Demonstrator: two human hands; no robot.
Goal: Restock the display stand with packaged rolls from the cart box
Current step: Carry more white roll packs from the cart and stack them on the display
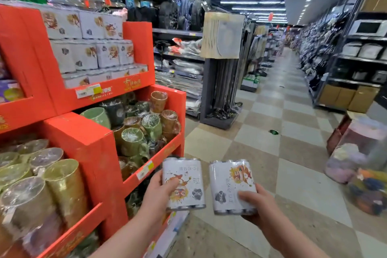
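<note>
My left hand (156, 194) grips a white shrink-wrapped pack of rolls (185, 180) printed with an orange cartoon figure. My right hand (258, 205) holds a second, matching pack (231, 184) beside it. Both packs are held low in front of the red cardboard display stand (90, 148). The stand's upper tier carries stacked rows of the same white packs (94, 48). The cart box is out of view.
The stand's lower bins hold wrapped mugs (144, 123) and wrapped cups (37, 176). A checkered-floor aisle (268, 123) runs ahead between dark shelving units (222, 69). Clear bagged goods and a red box (360, 153) sit on the floor at right.
</note>
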